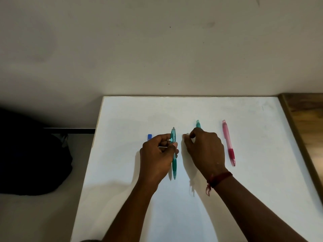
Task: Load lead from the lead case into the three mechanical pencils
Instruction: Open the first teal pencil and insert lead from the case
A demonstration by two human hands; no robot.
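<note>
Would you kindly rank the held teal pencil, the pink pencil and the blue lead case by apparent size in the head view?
Largest: held teal pencil and pink pencil, too alike to rank; the held one may sit nearer the camera.
Smallest: blue lead case, partly hidden behind the left hand.

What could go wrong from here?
1. The right hand covers most of the second teal pencil; a nudge could roll it.
2. The lead case sits partly hidden behind the left hand, which grips the first teal pencil; reaching back could knock it.
</note>
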